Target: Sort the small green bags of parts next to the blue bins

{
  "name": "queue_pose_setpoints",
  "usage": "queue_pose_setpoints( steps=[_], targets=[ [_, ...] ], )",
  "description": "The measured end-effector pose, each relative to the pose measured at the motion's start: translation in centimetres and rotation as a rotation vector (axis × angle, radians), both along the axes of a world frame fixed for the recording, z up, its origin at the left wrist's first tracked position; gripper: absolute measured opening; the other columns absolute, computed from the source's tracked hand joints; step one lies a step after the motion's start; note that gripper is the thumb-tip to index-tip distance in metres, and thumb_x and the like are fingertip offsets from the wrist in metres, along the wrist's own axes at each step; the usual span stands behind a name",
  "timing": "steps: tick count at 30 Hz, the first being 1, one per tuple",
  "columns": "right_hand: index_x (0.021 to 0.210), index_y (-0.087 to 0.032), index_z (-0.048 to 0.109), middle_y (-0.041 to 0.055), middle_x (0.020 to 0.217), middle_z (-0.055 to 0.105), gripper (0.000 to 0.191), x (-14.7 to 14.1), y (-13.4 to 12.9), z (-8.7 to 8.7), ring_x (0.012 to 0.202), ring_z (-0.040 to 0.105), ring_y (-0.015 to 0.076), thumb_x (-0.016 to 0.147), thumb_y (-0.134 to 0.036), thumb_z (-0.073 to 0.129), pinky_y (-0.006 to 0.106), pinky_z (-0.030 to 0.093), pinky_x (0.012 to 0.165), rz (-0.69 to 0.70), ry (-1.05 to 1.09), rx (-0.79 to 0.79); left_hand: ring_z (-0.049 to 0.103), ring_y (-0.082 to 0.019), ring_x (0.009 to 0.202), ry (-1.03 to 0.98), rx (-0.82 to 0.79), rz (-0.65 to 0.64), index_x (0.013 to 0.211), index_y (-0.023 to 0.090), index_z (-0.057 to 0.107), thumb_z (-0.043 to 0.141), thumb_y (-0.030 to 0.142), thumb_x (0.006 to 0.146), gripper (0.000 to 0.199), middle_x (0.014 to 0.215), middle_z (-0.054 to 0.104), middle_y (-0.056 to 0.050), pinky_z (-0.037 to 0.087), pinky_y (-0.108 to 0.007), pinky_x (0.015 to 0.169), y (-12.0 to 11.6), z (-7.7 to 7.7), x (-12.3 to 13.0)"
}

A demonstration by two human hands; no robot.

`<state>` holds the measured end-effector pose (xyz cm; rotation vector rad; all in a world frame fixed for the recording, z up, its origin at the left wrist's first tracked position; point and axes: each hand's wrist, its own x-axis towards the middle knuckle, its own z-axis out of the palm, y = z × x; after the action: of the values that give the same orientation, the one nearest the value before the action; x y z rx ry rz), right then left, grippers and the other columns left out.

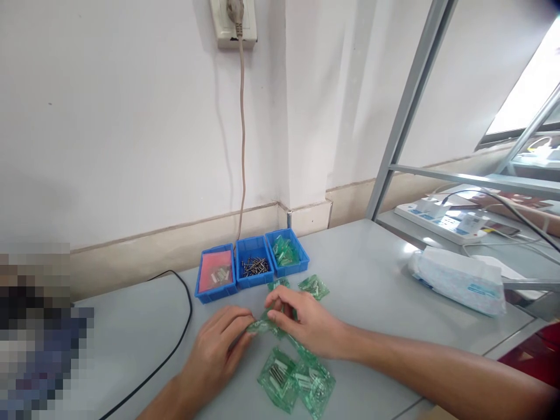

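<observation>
My left hand (221, 344) pinches the edge of a small green plastic bag (259, 326) just above the table. Close beside it, my right hand (308, 321) curls over the bag with thumb and fingers drawn together. What sits between those fingertips is too small to make out. Below the hands lie filled green bags (280, 376), with white plugs and dark screws showing through the plastic. More green bags (314, 287) rest beyond the right hand. Behind stand three blue bins: one with a pink sheet (214, 262) and pale plugs, one with loose screws (255, 266), one with green bags (285, 252).
A black cable (186, 321) curves across the grey table (359, 256) on the left. To the right lies a soft white pack of tissues (457, 283). A metal frame post (400, 116) rises behind, near a power strip (437, 219) and another person's arm (520, 210). A pixelated patch covers the left corner.
</observation>
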<state>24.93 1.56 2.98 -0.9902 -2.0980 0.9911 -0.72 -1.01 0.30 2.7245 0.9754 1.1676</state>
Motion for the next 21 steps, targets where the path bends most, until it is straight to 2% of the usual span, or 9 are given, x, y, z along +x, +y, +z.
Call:
queue_pose_setpoints(
  steps=[2, 5, 8, 9, 14, 17, 21],
  targets=[
    [0.114, -0.024, 0.066, -0.002, 0.089, 0.068, 0.015, 0.13, -0.04, 0.19, 0.076, 0.06, 0.0142, 0.109, -0.032, 0.055, 0.025, 0.045, 0.07, 0.027, 0.007, 0.053, 0.072, -0.021, 0.092, -0.003, 0.005, 0.014, 0.115, 0.021, 0.067, 0.054, 0.02, 0.11, 0.014, 0.104, 0.074, -0.008, 0.058, -0.031, 0.085, -0.03, 0.2, 0.18],
    [0.11, -0.023, 0.068, 0.0011, 0.098, 0.068, 0.031, 0.3, -0.13, 0.13, 0.087, 0.063, 0.0162, 0.116, -0.04, 0.042, 0.028, 0.047, 0.08, 0.109, 0.039, 0.149, 0.072, -0.021, 0.093, -0.013, 0.01, 0.023, 0.111, 0.021, 0.067, 0.053, 0.018, 0.11, 0.014, 0.105, 0.074, -0.008, 0.057, -0.031, 0.086, -0.04, 0.39, 0.42],
    [0.108, -0.022, 0.068, 0.0017, 0.098, 0.067, 0.035, 0.35, -0.12, -0.27, 0.086, 0.062, 0.0174, 0.111, -0.053, 0.053, 0.03, 0.046, 0.082, 0.14, 0.06, 0.225, 0.071, -0.021, 0.092, -0.016, -0.005, 0.025, 0.109, 0.021, 0.067, 0.052, 0.016, 0.109, 0.016, 0.105, 0.074, -0.008, 0.057, -0.031, 0.085, -0.08, 0.28, 0.46],
    [0.107, -0.021, 0.067, 0.0013, 0.096, 0.067, 0.034, 0.33, -0.08, -0.41, 0.085, 0.062, 0.0173, 0.11, -0.053, 0.055, 0.03, 0.045, 0.082, 0.135, 0.048, 0.256, 0.071, -0.021, 0.092, -0.014, -0.01, 0.026, 0.108, 0.021, 0.067, 0.052, 0.016, 0.109, 0.016, 0.105, 0.074, -0.008, 0.057, -0.031, 0.085, -0.11, 0.2, 0.44],
    [0.102, -0.02, 0.067, 0.0021, 0.091, 0.067, 0.028, 0.35, 0.19, -0.52, 0.088, 0.061, 0.018, 0.116, -0.032, 0.046, 0.034, 0.043, 0.09, 0.124, -0.063, 0.474, 0.071, -0.021, 0.094, -0.036, -0.049, 0.012, 0.11, 0.022, 0.066, 0.053, 0.02, 0.109, 0.013, 0.104, 0.073, -0.008, 0.058, -0.031, 0.086, -0.24, 0.0, 0.37],
    [0.107, -0.019, 0.068, 0.0035, 0.093, 0.067, 0.025, 0.54, 0.27, -0.38, 0.089, 0.061, 0.0186, 0.115, -0.027, 0.047, 0.036, 0.043, 0.093, 0.134, -0.128, 0.574, 0.071, -0.021, 0.092, -0.059, -0.077, 0.02, 0.111, 0.022, 0.064, 0.054, 0.019, 0.109, 0.01, 0.1, 0.073, -0.006, 0.058, -0.03, 0.083, -0.19, 0.14, 0.39],
    [0.109, -0.018, 0.07, 0.0048, 0.093, 0.066, 0.023, 0.73, 0.51, -0.57, 0.088, 0.058, 0.0197, 0.114, -0.023, 0.048, 0.035, 0.043, 0.089, 0.124, -0.208, 0.661, 0.071, -0.02, 0.094, -0.036, -0.062, 0.014, 0.115, 0.023, 0.063, 0.057, 0.019, 0.108, 0.01, 0.102, 0.072, -0.005, 0.057, -0.031, 0.086, 0.0, 0.0, 0.34]
  ],
)
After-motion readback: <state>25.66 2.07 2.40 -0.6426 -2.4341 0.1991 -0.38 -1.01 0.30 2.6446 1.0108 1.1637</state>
